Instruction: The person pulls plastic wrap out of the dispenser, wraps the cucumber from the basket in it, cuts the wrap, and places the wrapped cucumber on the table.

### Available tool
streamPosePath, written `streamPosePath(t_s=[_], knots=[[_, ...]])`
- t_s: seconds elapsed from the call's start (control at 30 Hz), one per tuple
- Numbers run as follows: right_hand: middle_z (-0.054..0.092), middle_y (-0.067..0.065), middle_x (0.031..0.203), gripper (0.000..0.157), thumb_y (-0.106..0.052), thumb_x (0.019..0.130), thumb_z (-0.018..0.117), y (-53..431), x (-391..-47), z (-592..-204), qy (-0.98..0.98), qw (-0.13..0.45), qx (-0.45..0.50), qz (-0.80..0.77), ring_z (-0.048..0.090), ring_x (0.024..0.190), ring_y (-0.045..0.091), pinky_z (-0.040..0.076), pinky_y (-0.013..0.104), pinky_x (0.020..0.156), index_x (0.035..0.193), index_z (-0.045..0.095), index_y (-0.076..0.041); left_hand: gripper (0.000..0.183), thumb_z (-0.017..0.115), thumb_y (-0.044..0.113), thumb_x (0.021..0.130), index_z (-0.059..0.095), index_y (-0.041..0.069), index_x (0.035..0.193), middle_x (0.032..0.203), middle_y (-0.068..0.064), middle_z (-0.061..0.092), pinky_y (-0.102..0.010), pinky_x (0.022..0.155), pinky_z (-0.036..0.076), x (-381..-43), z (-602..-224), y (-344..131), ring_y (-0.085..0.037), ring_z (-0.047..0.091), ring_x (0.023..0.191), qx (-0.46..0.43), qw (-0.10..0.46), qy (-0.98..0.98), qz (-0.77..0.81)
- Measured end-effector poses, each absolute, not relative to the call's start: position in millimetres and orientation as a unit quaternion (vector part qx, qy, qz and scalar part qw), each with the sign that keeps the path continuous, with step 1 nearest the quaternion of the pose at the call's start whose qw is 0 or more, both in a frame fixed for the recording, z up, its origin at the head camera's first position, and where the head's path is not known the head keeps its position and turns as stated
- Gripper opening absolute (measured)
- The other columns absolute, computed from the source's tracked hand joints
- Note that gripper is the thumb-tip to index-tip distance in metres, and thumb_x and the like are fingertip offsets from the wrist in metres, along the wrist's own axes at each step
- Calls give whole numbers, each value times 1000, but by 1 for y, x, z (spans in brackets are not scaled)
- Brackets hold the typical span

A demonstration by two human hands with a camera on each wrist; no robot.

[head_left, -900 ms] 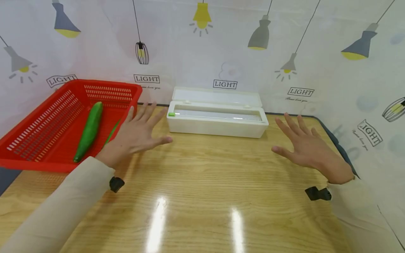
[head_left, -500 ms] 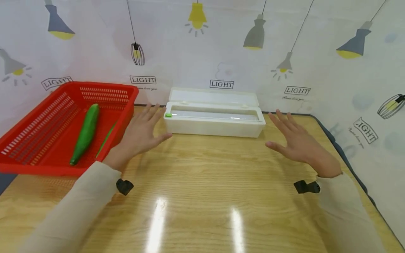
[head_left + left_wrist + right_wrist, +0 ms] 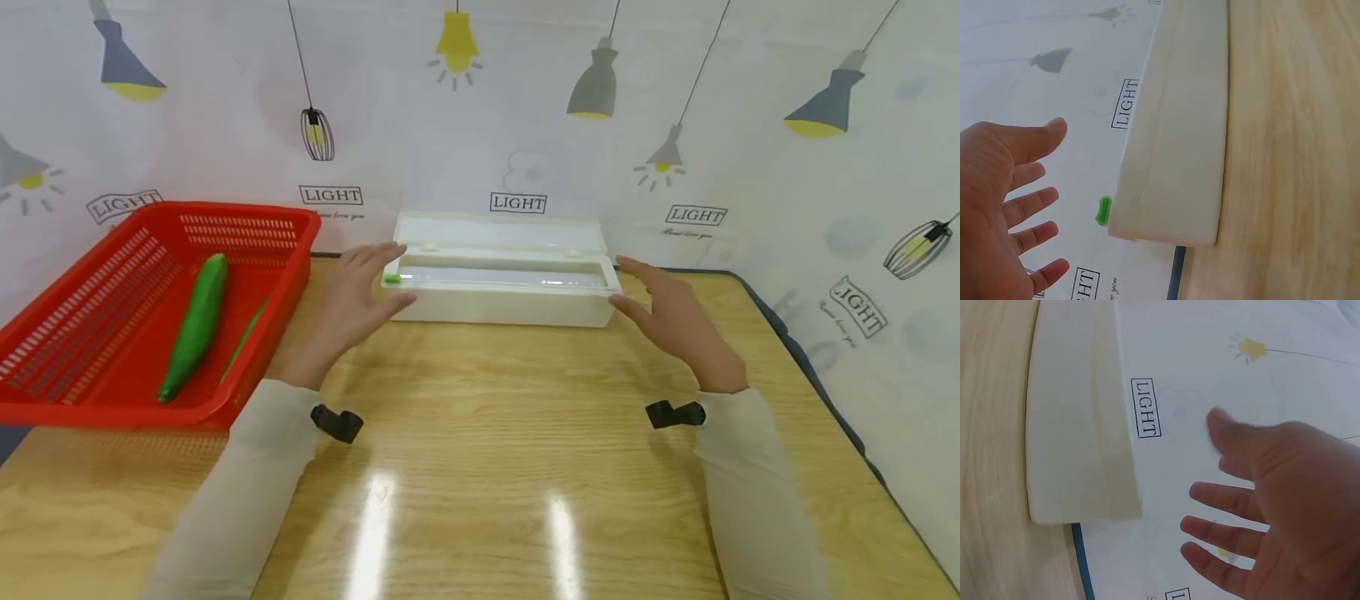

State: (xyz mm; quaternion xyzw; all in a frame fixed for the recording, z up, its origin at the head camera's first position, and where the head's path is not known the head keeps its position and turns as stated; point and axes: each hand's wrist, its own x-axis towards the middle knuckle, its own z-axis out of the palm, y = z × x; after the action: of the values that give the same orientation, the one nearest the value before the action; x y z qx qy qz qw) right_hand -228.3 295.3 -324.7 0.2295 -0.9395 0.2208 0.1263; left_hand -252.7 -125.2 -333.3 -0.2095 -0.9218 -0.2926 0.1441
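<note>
White oblong plastic-looking box [image 3: 501, 308] stands far-centre on the pale wooden table [image 3: 480, 400], its flat white lid [image 3: 501, 230] tipped back, seemingly to bare the opening, with the bare left hand [image 3: 343, 304] and right hand [image 3: 671, 321] flanking its ends, fingers loose and empty, the smooth front plain below a small green tab [image 3: 392, 278].

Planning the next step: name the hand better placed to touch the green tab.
Likely the left hand: it is near the green tab, at one end of the white box; the right hand is by the other.
</note>
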Motion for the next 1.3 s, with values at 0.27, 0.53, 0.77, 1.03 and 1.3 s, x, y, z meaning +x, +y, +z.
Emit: streamPosePath(t_s=[0.27, 0.53, 0.77, 1.03, 1.3], knots=[[55, 22, 128, 42, -13, 94, 62, 289, -255, -334, -928, 158, 239, 239, 49, 117, 39, 44, 50, 89, 132, 53, 3, 55, 74, 24, 86, 55, 13, 136, 138, -10, 51, -56, 102, 21, -273, -345, -124, -29, 37, 125, -174, 148, -918, -325], [60, 19, 123, 37, -13, 92, 65, 295, -270, -332, -932, 140, 226, 245, 54, 110, 38, 46, 50, 86, 125, 60, 2, 45, 75, 26, 84, 65, 10, 125, 126, -11, 61, -52, 93, 25, -290, -359, -116, -29, 44, 119, -159, 160, -926, -302], [60, 18, 123, 34, -13, 92, 65, 290, -281, -332, -938, 99, 211, 258, 52, 113, 38, 45, 50, 87, 124, 62, -2, 41, 73, 29, 86, 67, 11, 122, 122, -8, 63, -56, 94, 25, -302, -359, -111, -28, 43, 116, -178, 150, -928, -292], [64, 17, 117, 29, -15, 91, 67, 281, -288, -337, -943, 80, 201, 252, 55, 107, 36, 47, 49, 85, 118, 68, -5, 28, 74, 26, 84, 74, 12, 109, 110, -5, 68, -50, 87, 24, -304, -363, -109, -25, 47, 110, -174, 166, -919, -313], [68, 15, 100, 17, -12, 91, 66, 271, -293, -344, -945, 112, 196, 237, 55, 97, 33, 46, 48, 81, 104, 74, -4, 11, 76, 21, 82, 78, 13, 91, 92, -1, 71, -48, 81, 21, -306, -364, -106, -23, 47, 98, -182, 202, -912, -307]])
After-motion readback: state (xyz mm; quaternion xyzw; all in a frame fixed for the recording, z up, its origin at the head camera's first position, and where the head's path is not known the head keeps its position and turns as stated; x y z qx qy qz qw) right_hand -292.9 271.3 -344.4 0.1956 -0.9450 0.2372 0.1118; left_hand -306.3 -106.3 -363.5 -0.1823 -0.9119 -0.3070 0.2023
